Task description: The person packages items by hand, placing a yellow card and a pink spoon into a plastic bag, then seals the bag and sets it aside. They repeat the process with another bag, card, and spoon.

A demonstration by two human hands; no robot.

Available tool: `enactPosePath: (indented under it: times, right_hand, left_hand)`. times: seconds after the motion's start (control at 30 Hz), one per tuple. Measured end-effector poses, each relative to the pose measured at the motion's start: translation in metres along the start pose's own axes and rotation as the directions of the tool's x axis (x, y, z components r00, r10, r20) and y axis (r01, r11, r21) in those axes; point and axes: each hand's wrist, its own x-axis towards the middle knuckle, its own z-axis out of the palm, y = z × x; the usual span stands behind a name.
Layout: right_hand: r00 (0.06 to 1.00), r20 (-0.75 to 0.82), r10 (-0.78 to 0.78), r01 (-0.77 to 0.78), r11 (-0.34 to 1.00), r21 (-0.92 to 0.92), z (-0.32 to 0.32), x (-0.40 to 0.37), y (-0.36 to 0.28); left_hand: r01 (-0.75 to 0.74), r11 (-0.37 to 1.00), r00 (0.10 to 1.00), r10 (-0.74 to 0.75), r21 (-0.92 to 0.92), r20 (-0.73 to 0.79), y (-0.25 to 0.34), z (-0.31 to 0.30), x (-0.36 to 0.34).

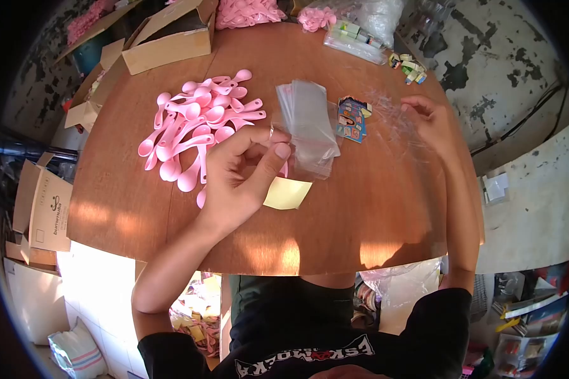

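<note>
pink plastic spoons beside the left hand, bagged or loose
Loose: the pink plastic spoons lie heaped, unwrapped, on the brown wooden table.

Premises: a small packing workshop. Indications: a wooden table (373, 208) carries a heap of loose pink spoons (189, 110), a stack of clear bags (313, 120) and a small pile of printed cards (352, 128). Bulk pink stock (250, 12) sits in plastic at the far edge. An open carton (171, 54) stands near it; a printed box (50, 208) is at the left. Walls (464, 69) show badly flaked paint. A sack (79, 354) lies on the floor, and assorted goods (518, 360) crowd the lower right. Any attached dwelling cannot be determined.
</note>
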Motion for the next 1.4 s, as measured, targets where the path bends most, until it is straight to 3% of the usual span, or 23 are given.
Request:
enactPosePath:
  times: [0.07,0.1,0.17,0.23,0.37,0.43,0.47,0.5,0.57,0.67,0.83,0.9,1.13,1.23,1.3,1.4]
  right_hand:
    - [0.963,0.126,-0.236,0.213,0.961,0.175,0.027,-0.023,-0.041]
    - [0.898,0.174,-0.404,0.356,0.901,0.248,0.036,-0.026,-0.050]
    - [0.799,0.230,-0.556,0.476,0.818,0.323,0.065,-0.045,-0.078]
    - [0.819,0.124,-0.561,0.426,0.737,0.525,0.098,-0.058,-0.100]
    - [0.768,0.143,-0.624,0.532,0.747,0.400,0.103,-0.046,-0.119]
    - [0.697,-0.325,-0.640,0.717,0.615,0.328,0.099,-0.047,-0.128]
    - [0.679,-0.379,-0.629,0.731,0.532,0.427,0.102,-0.046,-0.131]
    - [0.678,-0.370,-0.635,0.731,0.530,0.430,0.106,-0.043,-0.128]
    - [0.741,-0.053,-0.669,0.617,0.648,0.446,0.114,-0.038,-0.117]
    - [0.750,-0.076,-0.657,0.637,0.686,0.351,0.113,-0.043,-0.117]
    - [0.808,-0.042,-0.588,0.546,0.718,0.431,0.113,-0.043,-0.114]
    - [0.830,-0.026,-0.557,0.503,0.728,0.465,0.117,-0.044,-0.110]
    - [0.877,0.039,-0.478,0.373,0.732,0.571,0.113,-0.050,-0.103]
    - [0.905,0.075,-0.419,0.277,0.713,0.644,0.115,-0.053,-0.104]
    - [0.936,0.059,-0.347,0.169,0.591,0.789,0.125,-0.054,-0.101]
    - [0.941,0.051,-0.334,0.161,0.576,0.801,0.135,-0.054,-0.090]
  left_hand:
    - [-0.015,1.000,1.000,0.016,-0.009,0.021,0.001,-0.001,-0.003]
    - [-0.047,0.999,0.998,0.047,-0.004,0.029,-0.005,0.002,0.004]
    - [-0.038,0.999,0.998,0.039,0.035,-0.041,-0.003,0.005,0.003]
    - [-0.050,0.998,0.998,0.050,0.025,-0.030,-0.011,0.003,0.001]
    - [-0.132,0.987,0.991,0.129,-0.095,-0.037,-0.001,-0.002,0.003]
    - [-0.172,0.980,0.985,0.169,-0.095,-0.040,-0.008,-0.011,0.008]
    - [-0.194,0.976,0.980,0.189,-0.102,-0.055,-0.011,-0.011,0.009]
    - [-0.214,0.970,0.976,0.207,-0.112,-0.074,-0.012,-0.010,0.009]
    - [-0.157,0.985,0.987,0.153,-0.066,-0.055,-0.009,-0.009,0.009]
    - [-0.032,0.994,0.991,0.045,-0.104,0.124,-0.010,-0.009,0.008]
    - [-0.014,0.990,0.995,0.027,-0.137,0.095,-0.011,-0.004,0.009]
    - [0.089,0.983,0.991,-0.071,-0.162,0.114,-0.013,-0.006,0.010]
    - [0.144,0.986,0.988,-0.139,-0.079,0.065,-0.009,-0.003,0.010]
    - [0.133,0.989,0.990,-0.130,-0.067,0.049,-0.014,-0.006,0.011]
    - [0.120,0.989,0.993,-0.117,-0.088,0.034,-0.018,-0.008,0.012]
    - [0.127,0.983,0.992,-0.127,-0.134,0.010,-0.019,-0.007,0.013]
